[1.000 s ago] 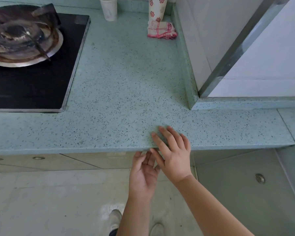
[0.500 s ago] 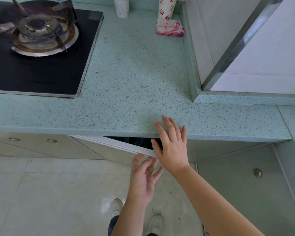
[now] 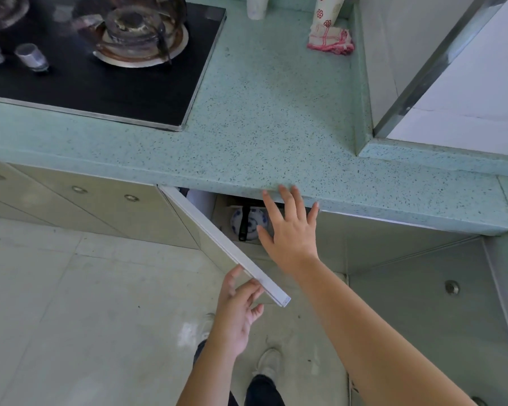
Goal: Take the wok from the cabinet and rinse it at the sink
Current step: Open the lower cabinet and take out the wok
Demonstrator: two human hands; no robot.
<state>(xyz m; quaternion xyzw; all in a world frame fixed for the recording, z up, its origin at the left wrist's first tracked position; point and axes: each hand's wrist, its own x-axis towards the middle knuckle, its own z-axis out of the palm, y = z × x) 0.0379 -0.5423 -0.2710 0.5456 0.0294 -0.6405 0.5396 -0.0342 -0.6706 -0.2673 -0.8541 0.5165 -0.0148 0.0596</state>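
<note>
The step in hand is opening the cabinet, with the rinse not yet begun. Near the lower middle of the frame the left hand [image 3: 237,312] pinches the free top edge of the cabinet door [image 3: 223,247], thumb on one face and fingers curled over the other, and the door stands swung well out from the cabinet front. Just above it, the right hand [image 3: 289,230] is spread open and holds nothing, its fingertips reaching up to the front lip of the green speckled countertop [image 3: 276,118] over the dark opening. Inside that opening a black handle [image 3: 243,222] lies across a blue-and-white bowl [image 3: 251,222]; the handle probably belongs to the wok, though its pan is hidden under the counter edge (so this cannot be confirmed). The next move likely calls for the open right hand to drop into the gap and close around that handle while the left holds the door clear, then to draw the pan out without knocking the bowl. No sink shows here; the gas hob [image 3: 100,54] fills the upper left.
</note>
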